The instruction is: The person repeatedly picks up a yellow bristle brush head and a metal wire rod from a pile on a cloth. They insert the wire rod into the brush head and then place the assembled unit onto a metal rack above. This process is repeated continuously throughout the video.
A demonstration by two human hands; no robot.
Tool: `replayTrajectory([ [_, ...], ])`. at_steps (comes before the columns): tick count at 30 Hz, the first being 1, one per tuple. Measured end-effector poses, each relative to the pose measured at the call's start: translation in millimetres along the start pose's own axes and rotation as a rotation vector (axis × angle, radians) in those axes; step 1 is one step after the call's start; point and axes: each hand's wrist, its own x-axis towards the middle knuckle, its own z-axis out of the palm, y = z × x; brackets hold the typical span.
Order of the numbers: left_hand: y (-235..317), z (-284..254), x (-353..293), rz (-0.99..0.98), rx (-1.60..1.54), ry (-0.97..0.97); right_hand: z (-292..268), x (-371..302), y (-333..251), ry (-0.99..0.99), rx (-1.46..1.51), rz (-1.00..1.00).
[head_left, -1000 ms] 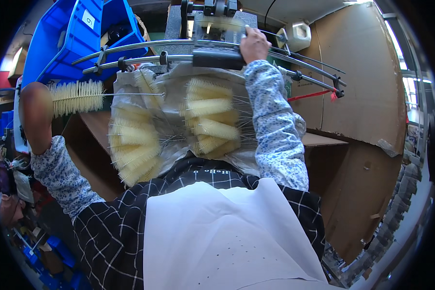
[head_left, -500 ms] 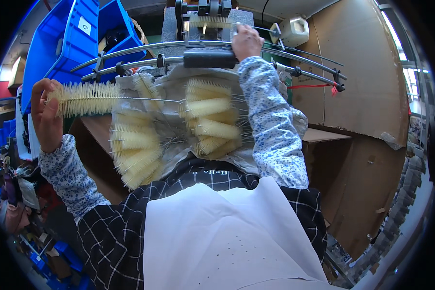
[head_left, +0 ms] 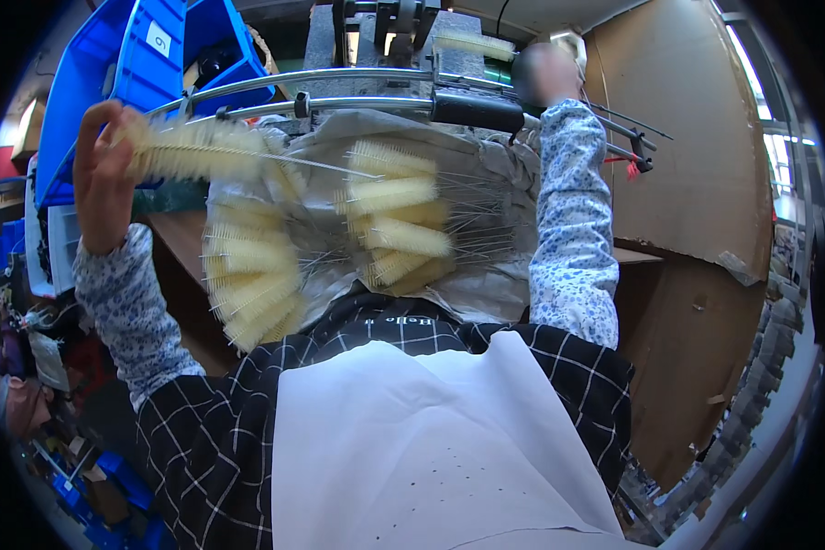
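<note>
My left hand [head_left: 106,179] is closed round the bristle end of a cream brush [head_left: 197,151]. This brush's thin wire stem points right, over the other brushes. Up at the machine, my right hand [head_left: 557,75] is smeared by motion at the right end of the sliding carriage with a black roller [head_left: 477,111]; its fingers cannot be made out. Another pale brush [head_left: 472,44] lies across the carriage, just left of that hand. On the grey cloth below lie two fanned piles of brushes, a left pile [head_left: 252,275] and a right pile [head_left: 399,197], wire stems pointing right.
Curved metal rails [head_left: 357,103] run across in front of the machine [head_left: 403,27]. Blue bins [head_left: 142,64] stand at the upper left. A tall cardboard sheet [head_left: 678,137] stands on the right. A white sheet [head_left: 412,431] covers my lap.
My right hand and the carriage with its roller and brush have slid to the right along the rails. The left-hand brush has tilted, its bristle end higher, and shifted slightly right.
</note>
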Motion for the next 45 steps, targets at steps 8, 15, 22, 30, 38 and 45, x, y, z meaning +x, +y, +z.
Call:
replayTrajectory([
  [8, -16.2, 49.3, 21.3, 0.084, -0.034, -0.264, -84.0, -43.4, 34.6, -0.556, 0.656, -0.159],
  [15, -48.9, 146.0, 26.1, 0.111, -0.108, -0.329, -130.4, -132.7, -122.6, -0.786, 0.927, -0.476],
  [22, -75.1, 45.6, -0.8, 0.026, 0.661, -0.393, -47.0, -87.3, -111.1, 0.303, 0.191, -0.516],
  [30, -123.8, -8.3, -26.8, -0.698, 0.689, -0.602, -12.0, -48.4, -80.8, -0.006, -0.033, -0.209],
  [38, -123.1, 2.9, -19.8, -0.409, 0.513, -0.633, -4.5, -44.4, -79.1, 0.047, 0.007, -0.291],
  [45, -73.6, 7.1, -9.2, -0.546, 0.326, -0.59, 3.9, -24.7, -82.7, -0.078, -0.041, -0.303],
])
